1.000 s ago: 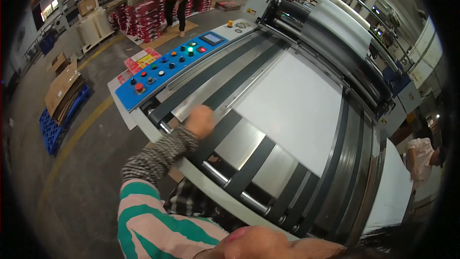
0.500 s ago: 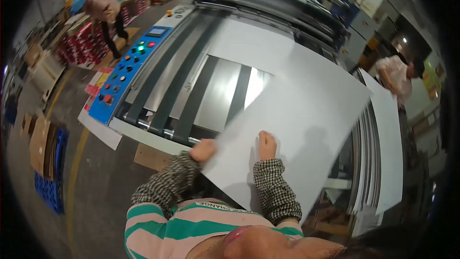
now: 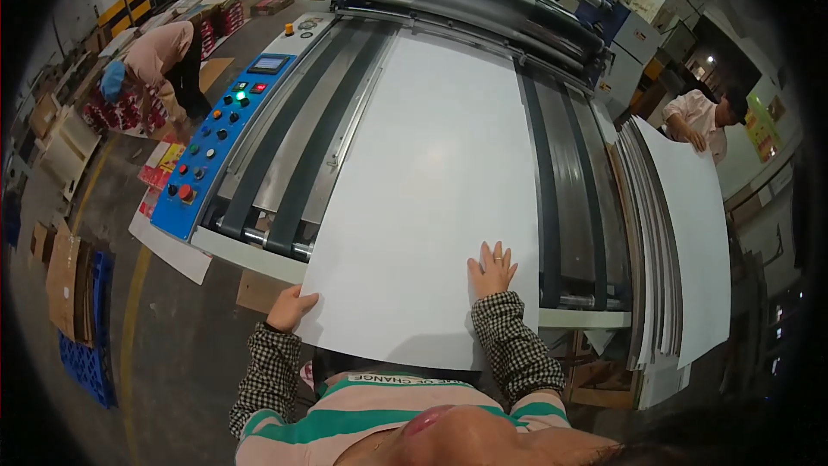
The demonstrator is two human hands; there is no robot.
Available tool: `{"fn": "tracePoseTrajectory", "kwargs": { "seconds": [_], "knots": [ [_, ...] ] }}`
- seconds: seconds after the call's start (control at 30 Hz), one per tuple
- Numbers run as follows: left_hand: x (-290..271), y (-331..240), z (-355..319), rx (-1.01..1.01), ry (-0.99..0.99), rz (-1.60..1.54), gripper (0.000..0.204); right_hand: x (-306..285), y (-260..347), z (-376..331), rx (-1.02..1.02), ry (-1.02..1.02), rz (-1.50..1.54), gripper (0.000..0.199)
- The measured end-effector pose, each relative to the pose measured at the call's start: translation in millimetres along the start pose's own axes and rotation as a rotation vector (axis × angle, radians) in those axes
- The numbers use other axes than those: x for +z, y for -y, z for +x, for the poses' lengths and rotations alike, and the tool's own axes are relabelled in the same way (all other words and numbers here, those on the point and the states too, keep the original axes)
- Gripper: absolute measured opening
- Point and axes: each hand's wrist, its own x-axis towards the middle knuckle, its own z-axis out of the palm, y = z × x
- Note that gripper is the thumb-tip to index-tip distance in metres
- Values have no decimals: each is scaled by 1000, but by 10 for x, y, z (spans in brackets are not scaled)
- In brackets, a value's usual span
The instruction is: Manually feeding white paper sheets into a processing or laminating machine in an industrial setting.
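Note:
A large white sheet point(image 3: 423, 198) lies lengthwise over the dark belts of the feed table, its far end close under the machine's rollers. Its near edge hangs out past the table toward my body. At its near left edge my left hand point(image 3: 291, 307) pinches the sheet, thumb on top and the other fingers partly hidden. My right hand point(image 3: 492, 272) rests with spread fingers on the sheet near its right edge, a ring on one finger.
A blue control panel point(image 3: 226, 134) runs along the table's left side. Dark belts point(image 3: 552, 181) show on the right. Further right, a person point(image 3: 703, 121) touches a stack of large sheets point(image 3: 690, 250). Another person point(image 3: 159, 60) bends over at far left, beyond a blue pallet point(image 3: 86, 371).
The sheet has turned from slanted to straight along the belts, uncovering the right-hand belts. My left hand has moved left and nearer; my right hand has opened from a fist and shifted slightly right.

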Motion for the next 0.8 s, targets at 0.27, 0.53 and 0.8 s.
{"fn": "tracePoseTrajectory", "kwargs": {
  "seconds": [0.27, 0.53, 0.8],
  "knots": [
    [-12, -484, 571, -1, -4, 18, 25, 31, 163, 731, 19, 50, -63, 55],
    [348, -1044, 1041, 533, -587, 684, 26, 9, -129, 1659, -247, -183, 200, 35],
    [10, -924, 1044, 418, -580, 726, 22, -2070, -2244, 863, 310, -1045, -632, 13]
  ]
}}
